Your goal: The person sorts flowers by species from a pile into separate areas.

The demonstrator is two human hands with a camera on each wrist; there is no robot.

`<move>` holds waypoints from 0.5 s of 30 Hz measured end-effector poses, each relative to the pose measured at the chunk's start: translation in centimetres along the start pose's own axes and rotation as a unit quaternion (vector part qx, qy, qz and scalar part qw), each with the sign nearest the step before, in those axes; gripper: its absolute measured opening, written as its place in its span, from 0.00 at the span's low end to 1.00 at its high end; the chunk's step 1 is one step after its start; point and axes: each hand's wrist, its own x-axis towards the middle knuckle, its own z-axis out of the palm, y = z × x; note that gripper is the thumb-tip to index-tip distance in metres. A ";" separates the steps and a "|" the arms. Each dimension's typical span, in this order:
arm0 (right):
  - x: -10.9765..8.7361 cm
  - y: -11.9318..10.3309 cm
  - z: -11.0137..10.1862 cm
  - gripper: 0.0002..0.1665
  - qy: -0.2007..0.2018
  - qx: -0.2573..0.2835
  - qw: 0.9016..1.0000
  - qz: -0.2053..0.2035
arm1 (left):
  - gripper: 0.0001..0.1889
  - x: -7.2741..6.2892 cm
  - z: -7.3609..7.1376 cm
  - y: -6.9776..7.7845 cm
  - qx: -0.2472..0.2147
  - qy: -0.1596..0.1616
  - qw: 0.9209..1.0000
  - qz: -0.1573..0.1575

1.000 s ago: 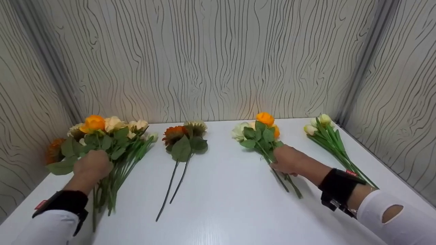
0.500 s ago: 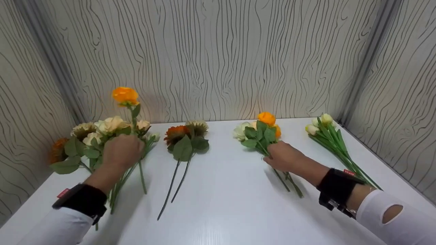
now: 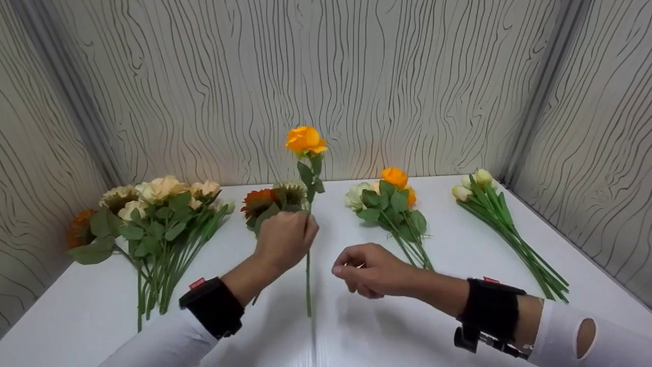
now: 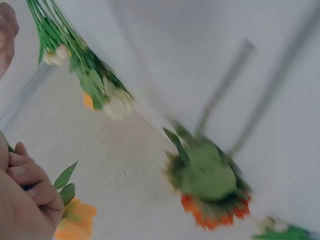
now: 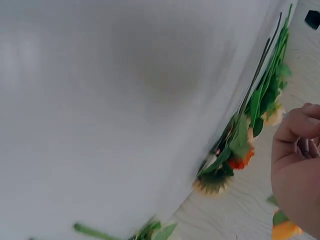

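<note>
My left hand (image 3: 288,237) grips the green stem of a single orange rose (image 3: 305,140), which stands upright above the table near the middle. In the left wrist view the curled fingers (image 4: 37,185) wrap the stem, with the bloom just below them. My right hand (image 3: 374,270) hovers to the right of that stem, loosely curled, with nothing held. Behind my left hand lie an orange-red sunflower (image 3: 260,201) and a pale one (image 3: 293,192), partly hidden by it. Beyond my right hand rests a bunch of white and orange flowers (image 3: 395,178).
At the left lies a large bunch of cream roses (image 3: 165,188) with an orange-red sunflower (image 3: 81,229) at its edge. Pale tulips (image 3: 481,178) with long green stems lie at the right. Wood-grain panels (image 3: 326,76) enclose the white table (image 3: 356,341) at the back and sides.
My left hand has lifted the orange rose from the left bunch and carried it right to the middle. My right hand has let go of the right bunch and moved left toward it.
</note>
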 end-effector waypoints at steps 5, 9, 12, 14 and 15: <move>-0.7 -1.2 2.5 0.15 -0.006 0.152 0.988 0.036 | 0.19 -0.2 1.7 2.2 -0.057 0.068 0.995 0.052; -1.1 -1.2 3.2 0.14 0.021 0.165 0.985 0.037 | 0.18 -0.5 2.1 2.9 -0.080 0.105 0.989 0.069; -1.3 -0.9 3.2 0.17 0.015 0.160 0.987 0.000 | 0.18 -0.6 2.2 3.0 -0.102 0.104 0.985 0.089; -1.5 -0.7 3.3 0.18 0.010 0.159 0.987 -0.029 | 0.17 -0.7 2.2 3.0 -0.119 0.090 0.983 0.105; -1.6 -0.6 3.3 0.19 0.008 0.160 0.986 -0.041 | 0.17 -0.7 2.1 2.9 -0.128 0.081 0.982 0.112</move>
